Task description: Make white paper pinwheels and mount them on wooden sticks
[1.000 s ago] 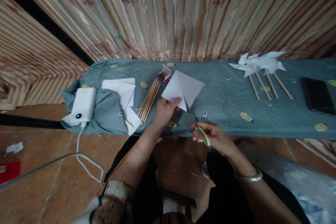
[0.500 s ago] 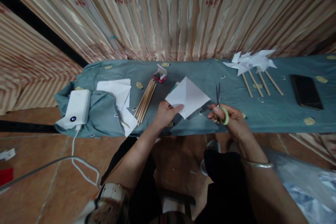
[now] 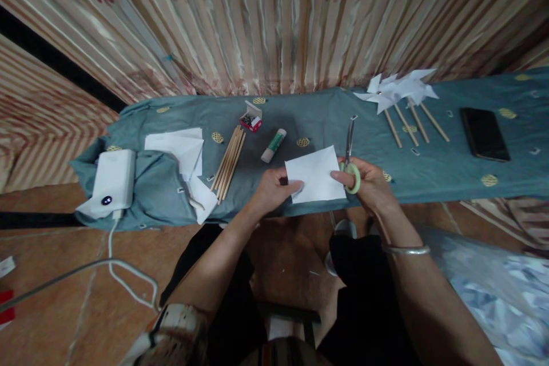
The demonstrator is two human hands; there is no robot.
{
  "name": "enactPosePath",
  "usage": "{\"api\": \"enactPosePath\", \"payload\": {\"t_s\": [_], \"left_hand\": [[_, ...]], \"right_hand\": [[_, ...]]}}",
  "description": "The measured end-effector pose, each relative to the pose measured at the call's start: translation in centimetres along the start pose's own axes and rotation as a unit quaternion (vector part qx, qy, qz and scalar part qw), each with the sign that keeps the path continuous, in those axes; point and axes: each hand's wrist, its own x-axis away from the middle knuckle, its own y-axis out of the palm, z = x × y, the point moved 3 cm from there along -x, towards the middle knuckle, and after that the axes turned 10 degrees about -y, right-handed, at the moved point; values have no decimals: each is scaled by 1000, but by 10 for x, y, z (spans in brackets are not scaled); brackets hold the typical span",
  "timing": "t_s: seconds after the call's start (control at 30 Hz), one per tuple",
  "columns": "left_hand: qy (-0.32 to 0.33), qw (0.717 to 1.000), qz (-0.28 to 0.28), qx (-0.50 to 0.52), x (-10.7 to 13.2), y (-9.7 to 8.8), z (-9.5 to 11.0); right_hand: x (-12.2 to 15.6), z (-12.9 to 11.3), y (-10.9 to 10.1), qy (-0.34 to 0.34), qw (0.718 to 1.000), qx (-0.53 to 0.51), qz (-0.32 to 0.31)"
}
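A white square sheet of paper (image 3: 316, 176) is held over the front part of the cloth-covered table. My left hand (image 3: 274, 187) pinches its left edge, thumb on top. My right hand (image 3: 364, 180) has its thumb on the paper's right edge and also keeps hold of scissors (image 3: 350, 146) with light green handles, their blades pointing away from me and nearly closed. A glue stick (image 3: 273, 145) lies just beyond the paper. Left of it are a bundle of wooden sticks (image 3: 229, 164) and a small open red box of pins (image 3: 251, 118).
Several paper pinwheels (image 3: 398, 91) on sticks lie at the back right, with a black phone (image 3: 484, 133) beside them. Loose white paper (image 3: 175, 146) and a white power bank (image 3: 113, 180) with a cable are at the left. A clear plastic bag (image 3: 484, 280) stands at the lower right.
The paper has turned from a diamond to a squarer position and come nearer to me, uncovering the glue stick. My right hand, with the scissors, has reached the paper's right edge.
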Motion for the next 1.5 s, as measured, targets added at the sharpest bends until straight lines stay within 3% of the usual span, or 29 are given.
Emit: {"api": "enactPosePath", "payload": {"t_s": [0.2, 0.4, 0.5, 0.7, 0.9, 1.13, 1.27, 1.5], "left_hand": [[-43, 990, 77, 114, -2, -2, 7], [-75, 971, 32, 223, 2, 19, 2], [-95, 961, 15, 261, 4, 28, -1], [-92, 932, 57, 345, 3, 22, 1], [-84, 933, 94, 336, 0, 4, 4], [-20, 916, 149, 372, -4, -21, 12], [-15, 912, 164, 376, -7, -27, 12], [-25, 921, 181, 343, -7, -23, 8]], "right_hand": [[-1, 4, 5, -16, 1000, -13, 14], [-3, 10, 9, -54, 991, -50, 110], [-1, 14, 18, -51, 989, -72, 118], [5, 14, 39, -36, 995, -71, 63], [14, 8, 46, -31, 999, -34, 4], [34, 25, 52, 26, 985, -35, -164], [45, 25, 60, 44, 969, -17, -244], [46, 22, 61, 40, 967, -1, -253]]}}
